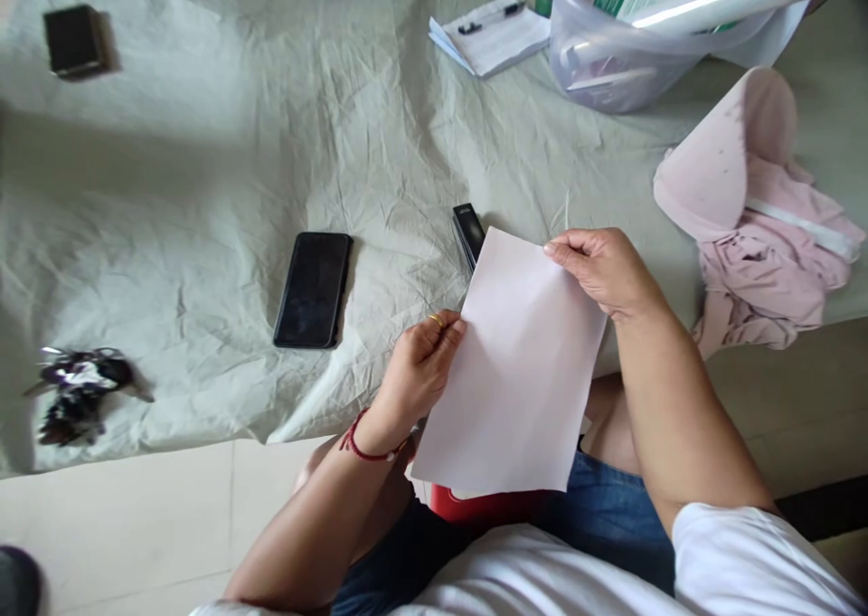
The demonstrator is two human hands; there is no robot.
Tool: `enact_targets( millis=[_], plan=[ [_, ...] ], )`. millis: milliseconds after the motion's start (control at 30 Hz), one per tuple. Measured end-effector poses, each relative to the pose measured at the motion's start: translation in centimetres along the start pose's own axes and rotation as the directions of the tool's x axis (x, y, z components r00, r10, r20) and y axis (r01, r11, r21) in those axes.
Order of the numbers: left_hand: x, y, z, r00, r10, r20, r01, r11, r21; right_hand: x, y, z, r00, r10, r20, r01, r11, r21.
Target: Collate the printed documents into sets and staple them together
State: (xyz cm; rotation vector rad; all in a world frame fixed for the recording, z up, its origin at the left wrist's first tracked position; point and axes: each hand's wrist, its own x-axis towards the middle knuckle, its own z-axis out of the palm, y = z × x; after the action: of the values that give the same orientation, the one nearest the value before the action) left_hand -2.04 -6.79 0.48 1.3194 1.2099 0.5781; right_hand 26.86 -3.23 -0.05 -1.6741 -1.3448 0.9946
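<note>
A blank white sheet of paper (519, 372) is held up over my lap and the table's front edge. My left hand (424, 354), with a gold ring and a red bracelet at the wrist, pinches the sheet's left side. At the upper right corner, my right hand (600, 268) grips it between thumb and fingers. Just beyond the paper's upper left corner lies a black stapler-like object (467, 232), its near end hidden by the sheet. A black smartphone (313, 290) rests face up to the left of my left hand.
A grey-green crumpled cloth (223, 182) covers the table. Keys (81, 381) lie near the front left edge, and a small black box (73, 42) is at the back left. A notepad (498, 42) with a pen, a translucent basket (610, 73) and a pink sun hat (739, 173) lie towards the right.
</note>
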Motion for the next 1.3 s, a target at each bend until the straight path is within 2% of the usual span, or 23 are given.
enact_targets(
  millis=[133,300,433,600,700,800,867,1133,1300],
  plan=[
    [0.4,0.4,-1.3,0.987,0.091,-0.134,-0.075,0.989,0.124,0.0,-0.4,-1.8,0.997,0.04,0.069,-0.04,0.999,-0.009],
    [1.4,-0.1,-2.9,0.955,0.077,-0.288,-0.023,0.982,0.187,0.2,0.6,-4.2,0.972,0.167,0.166,-0.173,0.985,0.021],
    [1.6,-0.3,-3.2,0.929,0.055,-0.366,0.002,0.988,0.152,0.1,0.9,-3.6,0.983,0.144,0.111,-0.162,0.972,0.169],
    [1.5,-0.1,-2.8,0.902,0.117,-0.416,-0.056,0.986,0.156,0.2,0.3,-2.8,0.987,0.157,0.044,-0.163,0.932,0.325],
    [1.6,-0.3,-2.5,0.92,0.064,-0.386,-0.052,0.998,0.041,0.3,0.4,-2.9,0.98,0.195,0.03,-0.192,0.909,0.371],
    [1.6,-0.4,-2.3,0.956,-0.081,-0.282,0.014,0.972,-0.234,0.2,0.7,-3.1,0.974,0.224,0.043,-0.222,0.892,0.394],
    [1.6,-0.3,-2.2,0.959,-0.143,-0.243,0.049,0.933,-0.356,0.1,0.7,-3.2,0.968,0.239,0.072,-0.247,0.884,0.397],
    [1.4,-0.3,-1.8,0.953,-0.136,-0.271,0.016,0.915,-0.403,-0.3,0.1,-3.2,0.959,0.272,0.086,-0.281,0.848,0.45],
    [0.8,-0.3,-0.7,0.977,-0.138,-0.163,0.078,0.941,-0.33,-0.2,0.4,-3.8,0.966,0.259,0.019,-0.248,0.898,0.363]
  ],
)
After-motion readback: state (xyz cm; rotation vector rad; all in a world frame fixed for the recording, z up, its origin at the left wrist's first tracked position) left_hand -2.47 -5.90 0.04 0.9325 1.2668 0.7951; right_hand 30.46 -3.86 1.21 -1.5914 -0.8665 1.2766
